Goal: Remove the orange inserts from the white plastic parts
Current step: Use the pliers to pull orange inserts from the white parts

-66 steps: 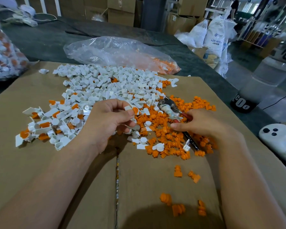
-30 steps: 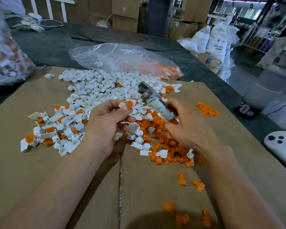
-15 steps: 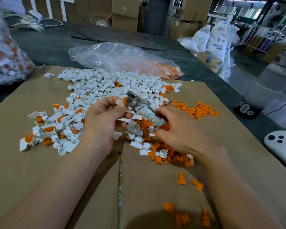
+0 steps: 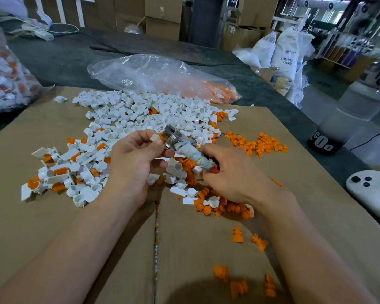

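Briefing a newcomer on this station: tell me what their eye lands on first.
The sprawling heap of white plastic parts across the far half of the cardboard, with loose orange inserts scattered to its right. At centre, the left hand pinches a white part while the right hand grips a cloth-wrapped metal tool, its head right at it.

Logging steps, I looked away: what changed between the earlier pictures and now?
The right hand lifted the tool off the orange pile and brought its metal head across to the white part. The left hand kept pinching that part; the white pile stayed put.
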